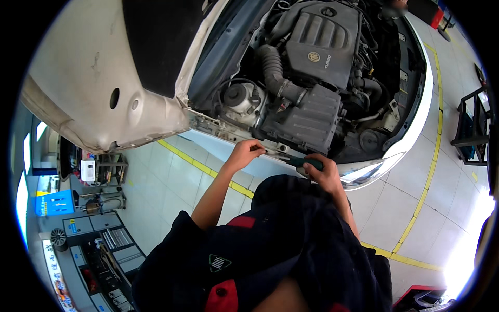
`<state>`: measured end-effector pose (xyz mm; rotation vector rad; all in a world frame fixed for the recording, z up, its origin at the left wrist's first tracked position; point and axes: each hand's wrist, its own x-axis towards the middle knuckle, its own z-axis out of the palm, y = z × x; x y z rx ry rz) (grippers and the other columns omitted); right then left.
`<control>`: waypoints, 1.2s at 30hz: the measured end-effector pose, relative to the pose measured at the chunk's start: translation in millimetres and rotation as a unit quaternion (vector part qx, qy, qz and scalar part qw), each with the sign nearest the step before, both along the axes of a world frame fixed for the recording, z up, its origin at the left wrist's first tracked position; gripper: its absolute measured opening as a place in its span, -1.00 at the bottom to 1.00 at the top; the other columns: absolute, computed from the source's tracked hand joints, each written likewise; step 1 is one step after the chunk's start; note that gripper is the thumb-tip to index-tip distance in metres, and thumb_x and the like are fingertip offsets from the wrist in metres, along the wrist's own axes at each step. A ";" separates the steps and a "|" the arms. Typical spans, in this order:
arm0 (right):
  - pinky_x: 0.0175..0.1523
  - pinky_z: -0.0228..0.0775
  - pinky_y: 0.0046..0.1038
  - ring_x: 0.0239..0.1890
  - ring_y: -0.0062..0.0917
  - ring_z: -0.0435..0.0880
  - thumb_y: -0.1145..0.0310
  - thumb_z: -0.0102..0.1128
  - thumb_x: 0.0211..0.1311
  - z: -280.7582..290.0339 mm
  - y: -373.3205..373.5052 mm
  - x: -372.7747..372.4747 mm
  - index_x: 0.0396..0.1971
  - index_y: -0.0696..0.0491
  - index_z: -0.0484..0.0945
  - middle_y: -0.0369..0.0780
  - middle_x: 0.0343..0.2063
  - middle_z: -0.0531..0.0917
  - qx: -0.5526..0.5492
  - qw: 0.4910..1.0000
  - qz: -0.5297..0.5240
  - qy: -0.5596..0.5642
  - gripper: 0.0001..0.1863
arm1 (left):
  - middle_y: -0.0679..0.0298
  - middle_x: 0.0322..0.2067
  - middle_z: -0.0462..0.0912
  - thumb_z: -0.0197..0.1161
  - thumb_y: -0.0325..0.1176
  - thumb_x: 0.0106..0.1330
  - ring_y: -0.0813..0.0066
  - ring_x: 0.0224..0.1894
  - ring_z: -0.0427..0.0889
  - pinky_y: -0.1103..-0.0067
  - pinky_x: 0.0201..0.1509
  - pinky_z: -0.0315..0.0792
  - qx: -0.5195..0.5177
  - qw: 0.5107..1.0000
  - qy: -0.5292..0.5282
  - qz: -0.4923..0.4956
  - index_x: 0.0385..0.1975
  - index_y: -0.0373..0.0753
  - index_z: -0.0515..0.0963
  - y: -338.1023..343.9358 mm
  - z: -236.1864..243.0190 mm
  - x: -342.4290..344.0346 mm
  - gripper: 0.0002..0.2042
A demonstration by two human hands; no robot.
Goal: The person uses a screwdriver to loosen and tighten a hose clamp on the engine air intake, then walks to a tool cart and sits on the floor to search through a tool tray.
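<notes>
My right hand [326,175] is wrapped round the dark green handle of a screwdriver [306,163] above the fender edge. Its shaft points left toward my left hand [248,153]. The fingertips of that hand are pinched together close to the tool's tip; whatever they hold is too small to make out. Both hands are at the near side of the engine bay, over the white fender [208,148]. Just beyond them sits a black ribbed air filter box [304,119]. A corrugated intake hose [271,65] joins it to the left.
A raised hood [99,78] stands at the left. The grey plastic engine cover [325,41] lies beyond the filter box. Yellow lines [434,156] mark the tiled floor. Tool cabinets [112,244] stand at the lower left, and a black metal rack [470,130] at the right.
</notes>
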<state>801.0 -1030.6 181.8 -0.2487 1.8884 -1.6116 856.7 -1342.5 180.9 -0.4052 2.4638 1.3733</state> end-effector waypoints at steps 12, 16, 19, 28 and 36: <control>-0.43 0.45 -0.52 -0.59 -0.63 0.61 0.22 0.31 0.28 -21.0 0.2 -42.3 -0.16 0.23 0.68 -0.22 -0.61 0.66 0.034 0.992 -0.119 0.023 -0.66 | 0.24 -0.36 0.71 0.39 -0.39 0.26 0.45 -0.24 0.70 0.48 -0.15 0.54 0.025 0.988 0.074 0.134 -0.14 -0.31 0.63 -16.8 -82.4 -45.7 -0.78; -0.44 0.44 -0.50 -0.59 -0.61 0.62 0.13 0.27 0.31 -25.7 2.9 -95.9 -0.18 0.23 0.68 -0.22 -0.62 0.67 0.047 0.989 -0.129 0.046 -0.60 | 0.23 -0.33 0.72 0.39 -0.36 0.27 0.46 -0.27 0.71 0.51 -0.13 0.55 0.000 0.992 0.080 0.093 -0.11 -0.30 0.63 12.6 -100.7 -60.6 -0.75; -0.33 0.51 -0.35 -0.51 -0.39 0.71 0.04 0.27 0.27 -41.8 -1.8 -146.7 -0.18 0.22 0.68 -0.09 -0.59 0.68 0.084 0.977 -0.159 0.118 -0.53 | 0.26 -0.31 0.72 0.36 -0.35 0.30 0.50 -0.28 0.68 0.54 -0.15 0.53 -0.036 0.994 0.081 0.059 -0.08 -0.27 0.63 14.5 -83.8 -88.8 -0.76; -0.07 0.54 -0.21 -0.28 -0.07 0.72 0.02 0.31 0.05 -36.8 -49.8 -214.6 -0.25 0.23 0.71 0.06 -0.49 0.69 0.098 0.974 -0.092 0.184 -0.49 | 0.22 -0.30 0.72 0.37 -0.43 0.25 0.52 -0.32 0.67 0.56 -0.18 0.52 -0.026 0.990 0.074 0.119 -0.11 -0.30 0.63 -43.4 -72.7 -190.7 -0.76; -0.01 0.56 -0.13 -0.20 -0.04 0.71 0.04 0.29 0.03 -0.6 -131.0 -261.5 -0.45 0.25 0.67 0.08 -0.40 0.71 0.172 0.944 0.075 0.270 -0.53 | 0.13 -0.33 0.70 0.43 -0.54 0.14 0.32 -0.29 0.74 0.45 -0.18 0.58 -0.177 0.979 0.098 0.037 -0.24 -0.35 0.62 -27.8 -96.0 -201.4 -0.79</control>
